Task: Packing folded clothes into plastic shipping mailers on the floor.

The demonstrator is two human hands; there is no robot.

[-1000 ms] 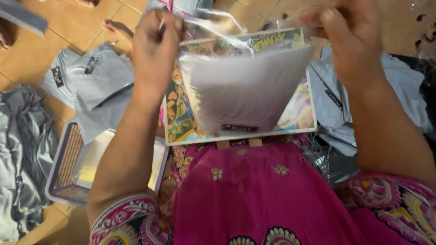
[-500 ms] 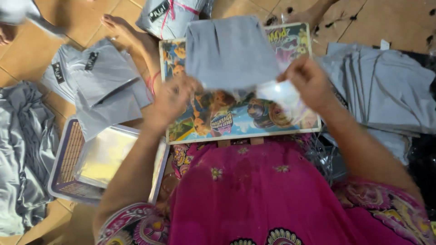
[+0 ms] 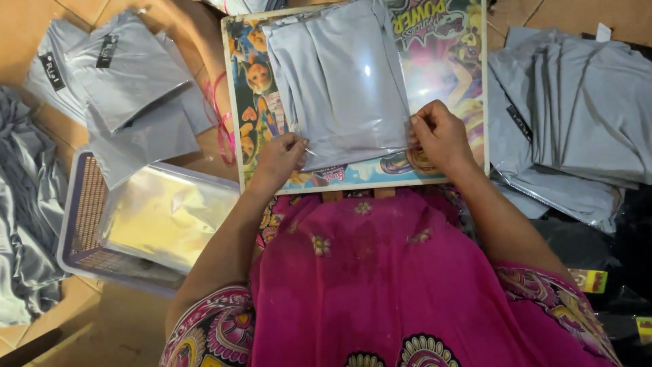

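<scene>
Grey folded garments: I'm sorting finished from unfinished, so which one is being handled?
The grey folded garment in clear plastic on the colourful cartoon board, pinched by left hand and right hand.

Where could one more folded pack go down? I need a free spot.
Bare floor tiles show at the top left, above the grey packs. The picture board is bare right of the bagged cloth pinched by the left hand and right hand. The basket and cloth stack are crowded.
</scene>
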